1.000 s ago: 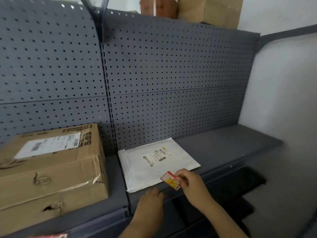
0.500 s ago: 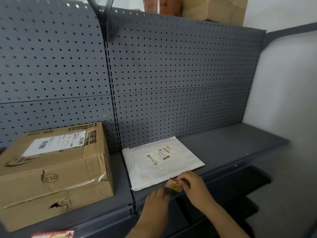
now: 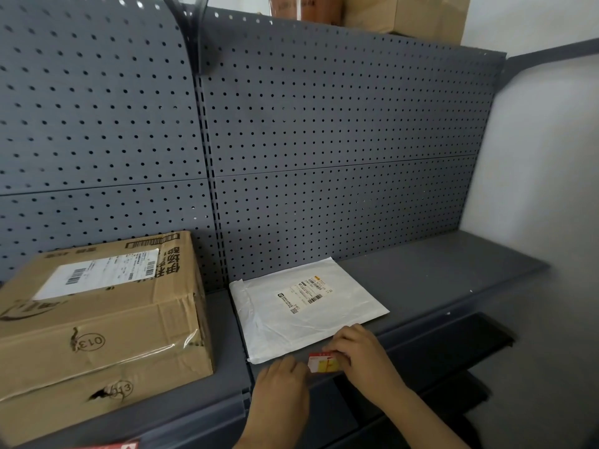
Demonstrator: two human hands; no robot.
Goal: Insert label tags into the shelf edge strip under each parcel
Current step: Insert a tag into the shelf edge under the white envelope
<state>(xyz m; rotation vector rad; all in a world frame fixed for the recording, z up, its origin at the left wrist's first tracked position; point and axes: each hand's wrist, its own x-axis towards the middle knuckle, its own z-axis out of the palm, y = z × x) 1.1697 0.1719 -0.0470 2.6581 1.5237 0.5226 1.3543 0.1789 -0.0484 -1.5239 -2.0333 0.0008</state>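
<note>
Seating label tag [image 3: 325, 362] into shelf edge strip [image 3: 405, 346], lower centre, under white mailer [image 3: 304, 306]. Right hand [image 3: 363, 354] pinching tag; left hand [image 3: 282, 388] flat on strip, holding nothing. Tag under cardboard box [image 3: 97, 319], bottom left, apparently placed.

The right hand [image 3: 363, 354] has brought the tag [image 3: 325, 362] down from over the white parcel's [image 3: 308, 306] front corner to the shelf edge strip [image 3: 405, 346], now face-on just below its fingertips, while the left hand [image 3: 282, 393] has closed in beside it.
</note>
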